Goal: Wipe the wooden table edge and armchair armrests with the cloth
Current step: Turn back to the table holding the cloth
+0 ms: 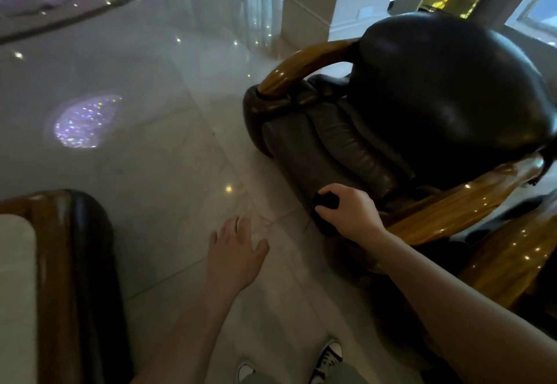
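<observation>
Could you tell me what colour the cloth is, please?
Black, seen in the head view, bunched in the right hand: cloth.

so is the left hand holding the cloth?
No. The left hand hangs open and empty over the floor; the right hand grips the dark cloth at the armrest.

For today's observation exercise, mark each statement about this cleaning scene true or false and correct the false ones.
1. The right hand grips a dark cloth at the front end of the near wooden armrest. True.
2. The left hand holds a spray bottle. False: it is empty, fingers spread, over the tiled floor.
3. The armchair has dark leather cushions. True.
4. The cloth lies on the wooden table edge. False: the table is at lower left, apart from the cloth.
5. The person is barefoot. False: a black-and-white sneaker shows.
</observation>
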Available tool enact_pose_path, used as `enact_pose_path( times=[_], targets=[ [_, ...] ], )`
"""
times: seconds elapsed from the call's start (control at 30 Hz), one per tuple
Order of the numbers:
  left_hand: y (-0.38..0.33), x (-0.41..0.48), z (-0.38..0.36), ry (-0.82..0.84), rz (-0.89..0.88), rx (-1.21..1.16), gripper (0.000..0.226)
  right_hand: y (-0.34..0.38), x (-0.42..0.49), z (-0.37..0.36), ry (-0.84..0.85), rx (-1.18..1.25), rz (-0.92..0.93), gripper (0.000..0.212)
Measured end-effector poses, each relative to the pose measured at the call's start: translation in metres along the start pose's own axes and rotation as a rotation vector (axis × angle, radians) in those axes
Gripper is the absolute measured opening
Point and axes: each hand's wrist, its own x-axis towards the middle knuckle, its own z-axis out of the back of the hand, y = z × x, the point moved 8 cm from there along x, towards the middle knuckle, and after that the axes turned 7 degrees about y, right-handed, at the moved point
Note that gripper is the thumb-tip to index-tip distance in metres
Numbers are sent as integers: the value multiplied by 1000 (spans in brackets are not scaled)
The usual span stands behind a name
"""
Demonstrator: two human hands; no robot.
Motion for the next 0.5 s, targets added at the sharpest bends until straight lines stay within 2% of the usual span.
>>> enact_pose_path(
  times=[0.23, 0.5],
  targets=[
    [88, -30, 22, -7, 133, 5, 71, 71, 5, -35, 63, 17, 53, 28],
    [141, -46, 34, -35, 269, -14, 68, 138, 31, -70, 191, 20, 176, 29]
  ],
)
